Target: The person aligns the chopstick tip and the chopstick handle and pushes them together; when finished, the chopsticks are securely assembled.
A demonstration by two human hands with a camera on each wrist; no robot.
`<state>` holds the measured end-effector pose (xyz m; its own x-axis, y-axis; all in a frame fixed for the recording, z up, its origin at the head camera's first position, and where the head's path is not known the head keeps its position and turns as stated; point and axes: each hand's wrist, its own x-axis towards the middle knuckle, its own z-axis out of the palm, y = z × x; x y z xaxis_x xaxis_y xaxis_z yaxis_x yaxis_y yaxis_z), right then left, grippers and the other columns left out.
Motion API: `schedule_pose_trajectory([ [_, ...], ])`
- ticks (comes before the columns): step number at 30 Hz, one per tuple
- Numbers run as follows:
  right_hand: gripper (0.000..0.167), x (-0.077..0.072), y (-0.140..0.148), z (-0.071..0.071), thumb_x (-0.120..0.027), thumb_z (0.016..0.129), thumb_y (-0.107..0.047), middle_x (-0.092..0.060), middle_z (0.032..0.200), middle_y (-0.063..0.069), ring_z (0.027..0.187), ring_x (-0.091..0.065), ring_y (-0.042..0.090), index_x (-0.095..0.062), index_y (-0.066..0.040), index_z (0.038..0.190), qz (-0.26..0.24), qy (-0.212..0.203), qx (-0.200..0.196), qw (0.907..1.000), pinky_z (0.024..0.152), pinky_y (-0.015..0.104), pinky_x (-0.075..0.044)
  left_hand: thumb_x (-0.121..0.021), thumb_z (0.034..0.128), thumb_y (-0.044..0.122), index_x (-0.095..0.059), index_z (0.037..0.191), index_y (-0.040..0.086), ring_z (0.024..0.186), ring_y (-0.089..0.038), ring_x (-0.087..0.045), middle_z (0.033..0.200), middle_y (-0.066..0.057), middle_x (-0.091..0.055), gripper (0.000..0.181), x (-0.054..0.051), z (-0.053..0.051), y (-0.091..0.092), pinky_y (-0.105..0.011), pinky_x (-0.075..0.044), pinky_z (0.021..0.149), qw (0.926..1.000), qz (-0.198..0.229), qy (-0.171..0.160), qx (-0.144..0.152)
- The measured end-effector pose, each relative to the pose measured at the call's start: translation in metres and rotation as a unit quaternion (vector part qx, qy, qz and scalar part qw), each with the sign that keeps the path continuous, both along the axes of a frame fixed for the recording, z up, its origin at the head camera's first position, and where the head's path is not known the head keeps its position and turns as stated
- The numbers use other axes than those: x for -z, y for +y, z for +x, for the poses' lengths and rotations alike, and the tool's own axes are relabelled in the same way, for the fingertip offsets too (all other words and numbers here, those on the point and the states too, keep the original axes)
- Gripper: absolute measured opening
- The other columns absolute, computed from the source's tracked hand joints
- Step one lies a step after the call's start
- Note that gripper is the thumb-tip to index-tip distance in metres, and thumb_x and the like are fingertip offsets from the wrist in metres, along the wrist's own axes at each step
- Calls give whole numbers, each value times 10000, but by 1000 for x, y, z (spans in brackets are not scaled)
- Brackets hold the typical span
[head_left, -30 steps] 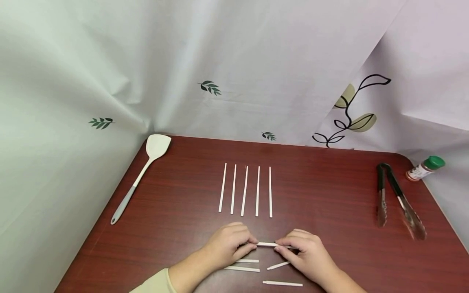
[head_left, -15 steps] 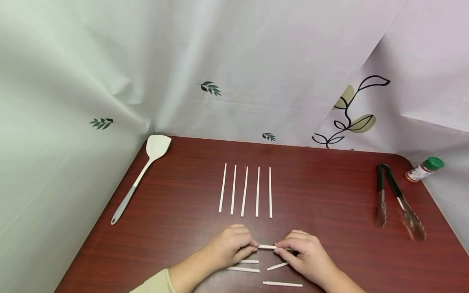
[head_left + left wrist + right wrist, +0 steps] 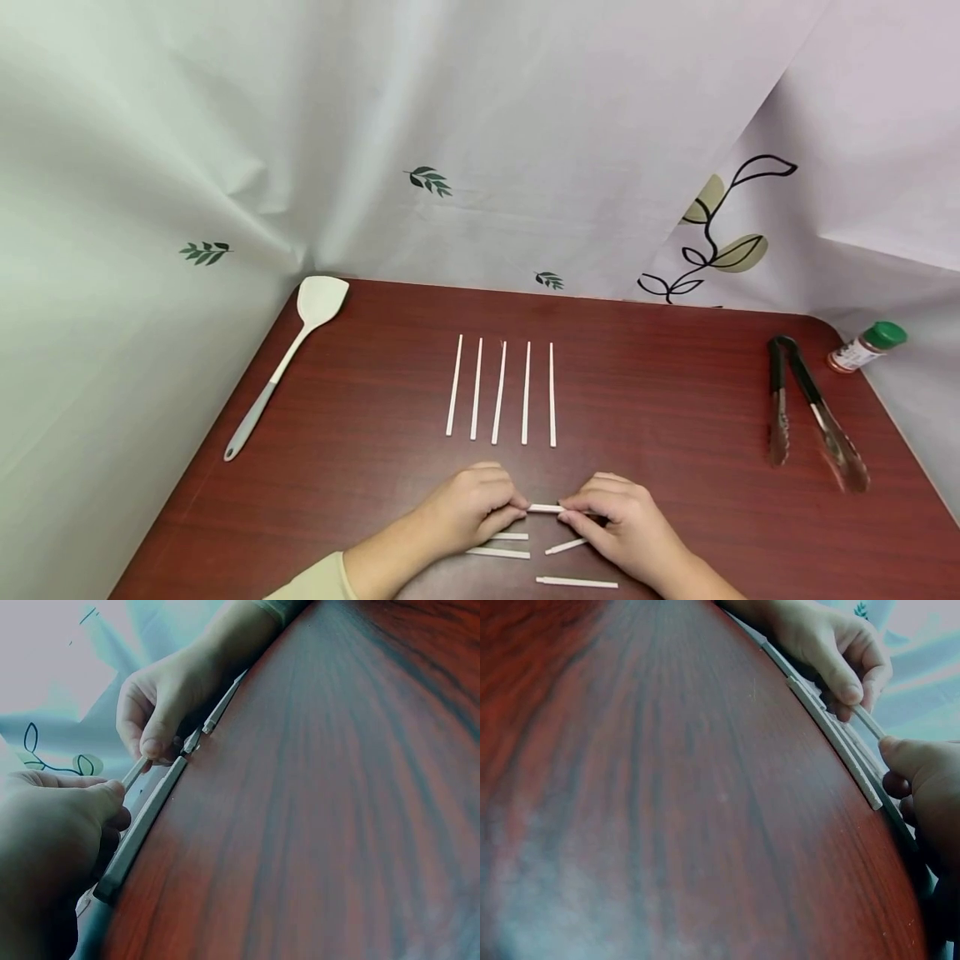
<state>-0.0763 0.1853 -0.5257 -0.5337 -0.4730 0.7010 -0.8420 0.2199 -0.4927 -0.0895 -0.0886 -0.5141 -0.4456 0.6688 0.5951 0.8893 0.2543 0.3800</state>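
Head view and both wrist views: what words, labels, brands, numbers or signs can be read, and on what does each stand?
No readable text.
Label on the green-capped jar: marked, but too small and blurred to read.
Held stick: no writing visible.
Backdrop: leaf drawings, not words.

left grip (image 3: 483, 504): pinching, knuckles up | right grip (image 3: 618, 518): pinching, turned toward left | grips near, apart | left forearm (image 3: 393, 537): from lower left | right forearm (image 3: 690, 571): from lower right
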Motion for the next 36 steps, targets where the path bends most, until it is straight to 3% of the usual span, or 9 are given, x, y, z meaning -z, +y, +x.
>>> schedule_pose_trajectory([
  [5, 141, -2, -2, -1, -759, 1018, -231, -741, 851, -67, 719, -639, 45, -812, -120, 950, -26, 168, 125, 9998, 687, 172, -490, -832, 912, 96, -771, 968, 160, 851, -11, -662, 900, 105, -730, 104, 2, -2, 0, -154, -517, 838, 9999, 139, -92, -29],
  [9, 163, 1, -2, 0, -778, 1003, -275, -749, 851, -60, 722, -660, 69, -818, -124, 957, -137, 262, 714, 9970, 705, 237, -496, -838, 904, 102, -767, 986, 171, 826, -12, -646, 904, 112, -731, 127, 6, -3, 0, -175, -518, 819, 9983, 377, -99, -443],
  [14, 287, 0, 3, 2, -927, 766, 3, -747, 835, -26, 695, -676, 72, -775, -59, 1001, -871, -641, 1155, 9874, 624, 191, -523, -790, 948, 113, -751, 1046, 177, 830, -23, -646, 941, 105, -740, 124, 7, -3, 0, -199, -529, 804, 9934, 560, -234, -978],
  [16, 472, -3, 6, 2, -885, 704, 163, -746, 846, 3, 707, -682, 59, -707, 36, 1122, -1354, -1506, 1033, 9738, 609, 178, -528, -741, 973, 101, -740, 1116, 172, 890, -41, -676, 1004, 95, -753, 160, 6, -2, 1, -227, -544, 843, 9933, 440, -277, -1029],
  [19, 703, -8, 8, -1, -752, 749, 299, -748, 906, 47, 773, -708, 74, -489, 126, 1378, -2252, -2676, 854, 9329, 669, 191, -556, -687, 985, 81, -724, 1185, 183, 950, -51, -689, 1069, 105, -755, 228, 5, -3, 5, -247, -543, 893, 9953, 97, -208, -940],
  [21, 794, -10, 8, -5, -660, 811, 328, -744, 948, 56, 817, -717, 88, -331, 102, 1497, -2782, -3130, 758, 9049, 713, 196, -569, -680, 961, 61, -734, 1170, 199, 931, -36, -670, 1073, 133, -749, 256, 4, -4, 9, -225, -526, 883, 9968, -134, -90, -782],
  [22, 817, -11, 8, -7, -636, 833, 324, -743, 960, 47, 822, -718, 85, -286, 75, 1528, -2899, -3166, 748, 9001, 720, 192, -571, -686, 948, 61, -742, 1146, 215, 915, -26, -658, 1064, 149, -746, 257, 4, -5, 11, -210, -515, 869, 9972, -233, 21, -708],
  [29, 736, -7, 4, -25, -638, 837, 301, -716, 904, 101, 764, -648, 73, -297, 165, 1476, -2682, -2291, 798, 9323, 653, 174, -512, -723, 921, 109, -788, 1070, 255, 856, -18, -616, 1031, 172, -735, 218, 1, -13, 23, -172, -483, 800, 9947, -740, 614, -370],
  [36, 719, -11, 9, -41, -694, 829, 256, -682, 843, 64, 716, -605, 45, -426, 130, 1484, -2077, -2576, 1397, 9333, 614, 166, -482, -745, 947, 199, -757, 1210, 224, 841, -70, -580, 1034, 133, -686, 264, -6, -16, 39, -212, -502, 760, 9870, -1185, 1044, -311],
])
